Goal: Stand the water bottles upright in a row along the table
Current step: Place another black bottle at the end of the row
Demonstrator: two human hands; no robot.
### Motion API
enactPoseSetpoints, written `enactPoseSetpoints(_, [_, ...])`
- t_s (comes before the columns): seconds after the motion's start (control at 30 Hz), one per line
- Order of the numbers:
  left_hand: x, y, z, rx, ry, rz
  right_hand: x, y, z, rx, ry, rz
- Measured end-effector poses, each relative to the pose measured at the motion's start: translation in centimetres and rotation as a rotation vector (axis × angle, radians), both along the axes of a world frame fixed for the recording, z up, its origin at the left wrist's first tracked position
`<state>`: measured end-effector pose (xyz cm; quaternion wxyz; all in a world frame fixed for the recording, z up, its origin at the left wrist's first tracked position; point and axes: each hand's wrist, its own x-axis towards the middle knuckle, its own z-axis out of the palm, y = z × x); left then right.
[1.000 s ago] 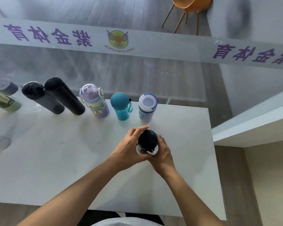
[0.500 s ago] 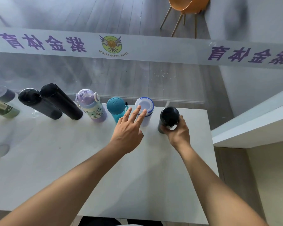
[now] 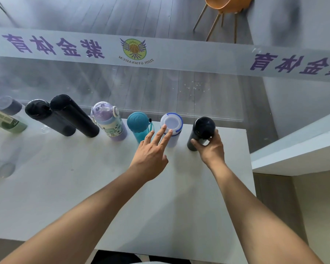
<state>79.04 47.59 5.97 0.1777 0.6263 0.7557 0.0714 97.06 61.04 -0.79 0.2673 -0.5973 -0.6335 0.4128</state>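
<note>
Several bottles stand upright in a row along the far edge of the white table [image 3: 107, 197]. My right hand [image 3: 211, 149] is closed around a black bottle [image 3: 202, 130] standing at the row's right end. To its left stands a white bottle with a blue-rimmed lid [image 3: 172, 128]; two fingertips of my left hand [image 3: 151, 155] rest on that lid, fingers spread. Further left come a teal bottle [image 3: 138, 126], a lilac cartoon bottle [image 3: 110, 121], two tall black flasks [image 3: 72, 115] [image 3: 46, 117] and a green bottle [image 3: 6, 121].
A glass partition [image 3: 160, 88] with a printed banner rises just behind the row. The table's right edge lies close beside the black bottle, with a white ledge [image 3: 293, 149] beyond it. An orange chair [image 3: 225, 4] stands past the glass.
My right hand carried the black bottle from the table's middle to the right end of the row. My left hand let go of it and now touches the white bottle's lid.
</note>
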Motion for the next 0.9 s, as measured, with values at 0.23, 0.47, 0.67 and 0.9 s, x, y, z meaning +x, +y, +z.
enactPoseSetpoints(0.23, [-0.2,0.1,0.4,-0.016,0.018,-0.008,0.3,-0.2,0.0,0.005,0.005,-0.009])
enactPoseSetpoints(0.47, [-0.4,0.9,1.3,-0.005,0.039,-0.023,0.6,-2.0,0.0,-0.073,0.001,-0.056])
enactPoseSetpoints(0.67, [-0.8,-0.6,2.2,0.094,0.061,-0.004,-0.3,-8.4,0.7,-0.044,-0.109,-0.005])
enactPoseSetpoints(0.9, [-3.7,-7.7,3.1,0.154,0.056,0.187,-5.9,-13.2,4.3,0.295,-0.151,0.305])
